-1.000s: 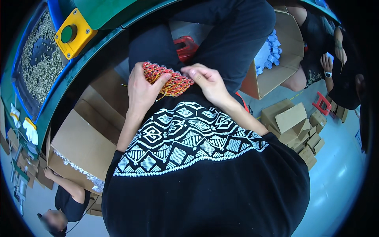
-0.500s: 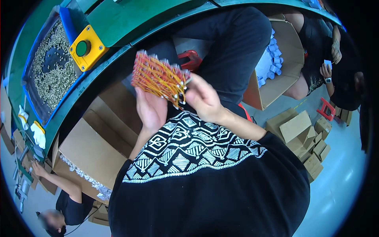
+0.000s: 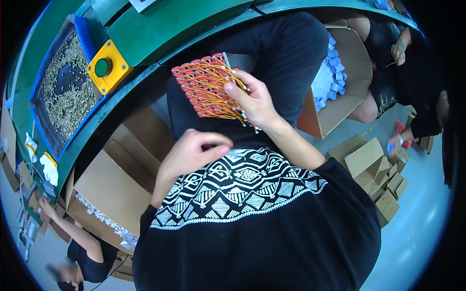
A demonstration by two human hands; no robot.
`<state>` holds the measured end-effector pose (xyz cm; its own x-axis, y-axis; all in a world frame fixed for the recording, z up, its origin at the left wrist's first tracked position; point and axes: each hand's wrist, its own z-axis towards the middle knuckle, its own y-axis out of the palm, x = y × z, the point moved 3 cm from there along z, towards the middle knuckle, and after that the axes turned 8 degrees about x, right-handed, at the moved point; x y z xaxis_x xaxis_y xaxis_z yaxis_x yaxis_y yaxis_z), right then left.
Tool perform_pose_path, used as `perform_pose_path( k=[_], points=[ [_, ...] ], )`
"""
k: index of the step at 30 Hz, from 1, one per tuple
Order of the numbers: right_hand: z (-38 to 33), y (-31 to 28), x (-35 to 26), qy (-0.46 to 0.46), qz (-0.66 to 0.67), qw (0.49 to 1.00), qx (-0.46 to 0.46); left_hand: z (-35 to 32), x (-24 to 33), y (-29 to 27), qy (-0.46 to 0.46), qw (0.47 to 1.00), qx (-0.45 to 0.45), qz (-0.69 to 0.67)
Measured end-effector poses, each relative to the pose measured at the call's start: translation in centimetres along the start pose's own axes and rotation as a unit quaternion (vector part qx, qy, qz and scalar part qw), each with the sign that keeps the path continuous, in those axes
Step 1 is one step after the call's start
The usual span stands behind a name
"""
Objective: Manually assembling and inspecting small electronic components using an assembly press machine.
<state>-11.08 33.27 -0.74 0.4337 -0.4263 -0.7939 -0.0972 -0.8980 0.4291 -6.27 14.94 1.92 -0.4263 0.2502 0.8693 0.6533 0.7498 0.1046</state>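
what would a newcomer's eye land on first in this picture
Probably the red panel strung with yellow wires, held by its right edge in the right hand, with the left hand apart from it, lower down. Next, at upper left, the bright yellow box with its round green button, and just left of it the blue-edged tray of small shiny pieces.

The left hand (image 3: 196, 151), earlier at the lower edge of a red panel (image 3: 198, 86), now hangs free near the shirt's patterned band (image 3: 223, 186), leaving the right hand (image 3: 256, 101) alone on the panel, turned to show more red beneath its yellow wires (image 3: 219, 103). Nearby, a co-worker's hand (image 3: 395, 144) (blurred) has dropped away toward a red stool (image 3: 400, 127).
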Motion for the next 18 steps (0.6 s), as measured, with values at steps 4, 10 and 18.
perform_pose_path(
  k=[4,10,18],
  points=[
    [-0.8,-0.9,-2.0,-0.012,-0.096,0.994,-0.048,0.0,7.0,-3.7,0.309,0.887,0.313,0.139],
    [-0.6,-1.4,-3.3,0.088,-0.196,0.958,-0.190,3.3,3.5,-3.5,0.199,0.909,0.271,0.247],
    [-0.3,-0.3,-1.0,0.055,-0.247,0.959,-0.126,3.4,3.6,-3.0,0.171,0.895,0.325,0.253]
  ],
)
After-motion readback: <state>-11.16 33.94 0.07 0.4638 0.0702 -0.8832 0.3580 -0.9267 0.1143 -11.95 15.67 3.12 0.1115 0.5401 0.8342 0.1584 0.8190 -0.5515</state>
